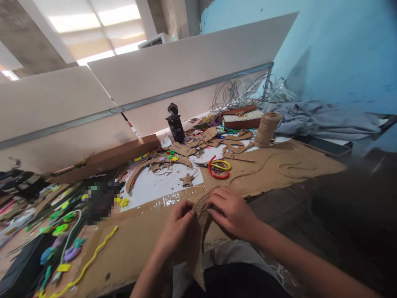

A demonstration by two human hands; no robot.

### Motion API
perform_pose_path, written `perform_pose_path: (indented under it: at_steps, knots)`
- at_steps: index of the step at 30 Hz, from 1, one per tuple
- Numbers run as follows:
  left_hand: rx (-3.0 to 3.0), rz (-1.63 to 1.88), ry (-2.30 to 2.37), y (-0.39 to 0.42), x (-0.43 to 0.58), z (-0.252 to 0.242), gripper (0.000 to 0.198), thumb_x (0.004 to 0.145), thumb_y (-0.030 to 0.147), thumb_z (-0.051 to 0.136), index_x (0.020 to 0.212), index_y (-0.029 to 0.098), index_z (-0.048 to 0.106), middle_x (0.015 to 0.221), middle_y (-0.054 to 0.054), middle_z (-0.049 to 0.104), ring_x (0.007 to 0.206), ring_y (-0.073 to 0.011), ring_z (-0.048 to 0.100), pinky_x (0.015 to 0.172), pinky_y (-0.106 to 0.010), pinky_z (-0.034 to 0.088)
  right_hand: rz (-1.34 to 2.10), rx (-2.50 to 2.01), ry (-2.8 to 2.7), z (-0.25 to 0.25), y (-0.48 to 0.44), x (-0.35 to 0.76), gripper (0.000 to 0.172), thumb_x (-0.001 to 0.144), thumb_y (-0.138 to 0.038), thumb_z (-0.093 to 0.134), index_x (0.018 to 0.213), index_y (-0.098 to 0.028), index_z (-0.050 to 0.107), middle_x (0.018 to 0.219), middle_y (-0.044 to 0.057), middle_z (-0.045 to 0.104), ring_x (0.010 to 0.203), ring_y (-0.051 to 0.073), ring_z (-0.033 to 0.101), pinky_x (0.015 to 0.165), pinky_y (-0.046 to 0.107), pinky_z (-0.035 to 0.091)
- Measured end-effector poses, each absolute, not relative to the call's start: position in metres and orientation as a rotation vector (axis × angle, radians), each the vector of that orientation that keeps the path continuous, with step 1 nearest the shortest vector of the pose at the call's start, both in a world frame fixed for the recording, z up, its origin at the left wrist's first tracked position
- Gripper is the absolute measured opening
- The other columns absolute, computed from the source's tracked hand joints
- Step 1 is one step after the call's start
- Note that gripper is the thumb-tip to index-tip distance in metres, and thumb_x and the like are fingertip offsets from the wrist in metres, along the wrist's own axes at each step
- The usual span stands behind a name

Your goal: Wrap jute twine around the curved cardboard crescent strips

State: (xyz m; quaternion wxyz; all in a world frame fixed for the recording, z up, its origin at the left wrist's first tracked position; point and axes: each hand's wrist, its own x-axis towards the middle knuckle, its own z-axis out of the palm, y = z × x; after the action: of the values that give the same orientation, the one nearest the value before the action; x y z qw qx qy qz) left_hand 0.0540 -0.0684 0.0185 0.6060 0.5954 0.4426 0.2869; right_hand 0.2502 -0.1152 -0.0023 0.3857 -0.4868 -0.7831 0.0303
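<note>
A curved cardboard strip (202,203), its upper part wrapped in twine, is pinched between both hands above the cardboard sheet. My left hand (178,225) grips it from the left, thumb and fingers closed. On the other side, my right hand (231,211) has its fingers bent over the wrapped part; a strand of twine seems to pass by its fingertips. The strip's bare lower end hangs toward my lap. Scissors (219,167) with a red and a yellow handle lie just beyond the hands. Farther right stands a spool of twine (268,129), with loose twine across the cardboard.
A twine-covered star (187,180) and a cardboard arc (158,160) lie on white paper. Behind are a dark bottle (176,127), cardboard scraps and a brown-and-white purse (242,117). Yellow cord (97,250) and colourful fuzzy pieces (62,229) spread on the left.
</note>
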Motion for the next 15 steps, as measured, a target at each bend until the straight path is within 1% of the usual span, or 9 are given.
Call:
perform_pose_path:
  at_steps: [3,6,11,15]
  knots:
    - [1.341,0.717,1.06,-0.072,0.054,0.019,0.019,0.073,0.034,0.065,0.083,0.017,0.064,0.073,0.0,0.059,0.07,-0.0176,0.052,0.066,-0.029,0.04,0.067,-1.243,-1.967,0.0,-0.12,0.252,0.003,0.09,-0.014,0.061,0.091,-0.017,0.062,0.093,0.007,0.063,0.091,0.024,0.055,0.081,0.036,0.042]
    - [1.284,0.767,1.046,-0.074,0.053,0.016,0.022,0.075,0.037,0.068,0.088,0.019,0.063,0.074,0.001,0.06,0.069,-0.0171,0.053,0.065,-0.027,0.042,0.03,-1.253,-1.94,-0.001,-0.124,0.254,0.004,0.089,-0.017,0.064,0.092,-0.017,0.061,0.09,0.006,0.062,0.087,0.024,0.054,0.077,0.035,0.04]
    - [1.233,0.761,1.031,-0.078,0.05,0.008,0.027,0.078,0.045,0.072,0.086,0.022,0.058,0.068,0.002,0.058,0.061,-0.0156,0.054,0.056,-0.024,0.041,0.032,-1.258,-1.953,-0.001,-0.127,0.253,0.006,0.092,-0.012,0.062,0.089,-0.018,0.061,0.088,0.005,0.062,0.086,0.022,0.055,0.076,0.034,0.039]
    - [1.183,0.71,1.001,-0.082,0.048,0.003,0.033,0.081,0.051,0.071,0.091,0.023,0.055,0.067,0.002,0.059,0.054,-0.0146,0.054,0.05,-0.023,0.039,0.054,-1.265,-1.968,0.002,-0.128,0.25,0.005,0.091,-0.013,0.062,0.09,-0.017,0.061,0.087,0.004,0.064,0.084,0.022,0.055,0.075,0.034,0.039]
